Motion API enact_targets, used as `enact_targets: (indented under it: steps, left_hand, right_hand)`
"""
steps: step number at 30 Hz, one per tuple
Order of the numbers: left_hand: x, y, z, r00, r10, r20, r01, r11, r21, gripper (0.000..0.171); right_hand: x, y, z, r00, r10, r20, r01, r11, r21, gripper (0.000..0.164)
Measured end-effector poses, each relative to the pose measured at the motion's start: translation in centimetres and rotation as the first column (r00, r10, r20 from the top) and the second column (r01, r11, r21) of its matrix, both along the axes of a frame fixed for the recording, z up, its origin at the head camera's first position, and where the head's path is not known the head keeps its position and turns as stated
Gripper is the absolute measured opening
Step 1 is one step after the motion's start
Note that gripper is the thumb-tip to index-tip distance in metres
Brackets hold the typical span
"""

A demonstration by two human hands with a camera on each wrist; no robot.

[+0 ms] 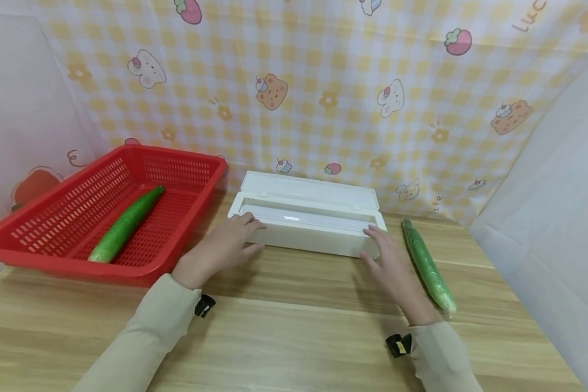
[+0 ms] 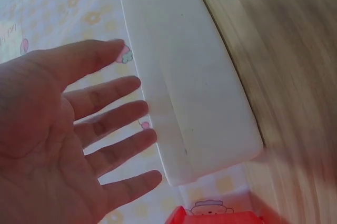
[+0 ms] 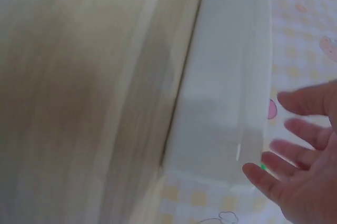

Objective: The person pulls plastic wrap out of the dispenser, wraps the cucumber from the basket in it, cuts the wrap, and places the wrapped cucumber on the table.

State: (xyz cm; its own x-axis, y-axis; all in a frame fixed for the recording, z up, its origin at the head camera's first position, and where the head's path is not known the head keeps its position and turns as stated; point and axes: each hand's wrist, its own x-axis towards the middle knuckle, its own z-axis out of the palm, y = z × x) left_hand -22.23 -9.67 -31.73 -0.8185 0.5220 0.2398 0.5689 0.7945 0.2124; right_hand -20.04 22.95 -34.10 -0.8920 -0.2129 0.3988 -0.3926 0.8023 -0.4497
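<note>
A long white box (image 1: 313, 239), which looks like a cling film dispenser, stands at the back of the table with its lid (image 1: 311, 190) raised. Inside it lies a white roll (image 1: 304, 216). At the box's left end is my left hand (image 1: 227, 242), its fingers spread and loosely bent. My right hand (image 1: 387, 261) is at the right end, thumb and fingers apart. Both wrist views show bare palms that hold nothing, beside the box (image 2: 205, 87). Whether any fingertip touches the box I cannot tell. Right of my right hand lies a cucumber (image 1: 426, 264) in what looks like clear film.
A red plastic basket (image 1: 186, 234) stands on the left, with another cucumber (image 1: 127, 223) inside. Behind the box hangs a yellow checked cloth (image 1: 304, 130). White cloth walls (image 1: 549, 179) border the sides of the wooden table (image 1: 294, 343).
</note>
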Motion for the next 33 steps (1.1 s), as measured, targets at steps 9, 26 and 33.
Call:
enact_targets:
  steps: [9,26,33]
  left_hand:
    - [-1.5,0.2,0.3,0.992,0.123,-0.040,-0.118,0.986,0.114,0.036]
    - [-4.3,0.0,-0.6,0.941,0.269,0.203,-0.327,0.878,0.351,0.031]
    - [-4.6,-0.1,-0.1,0.930,0.261,0.260,-0.345,0.865,0.364,0.026]
  right_hand:
    - [-1.4,-0.4,0.1,0.995,-0.103,-0.010,0.103,0.995,0.006,0.048]
    - [-2.5,-0.5,0.7,0.971,-0.187,0.147,0.205,0.971,-0.124,0.036]
    - [-2.9,-0.5,1.2,0.957,-0.241,0.163,0.255,0.965,-0.069,0.030]
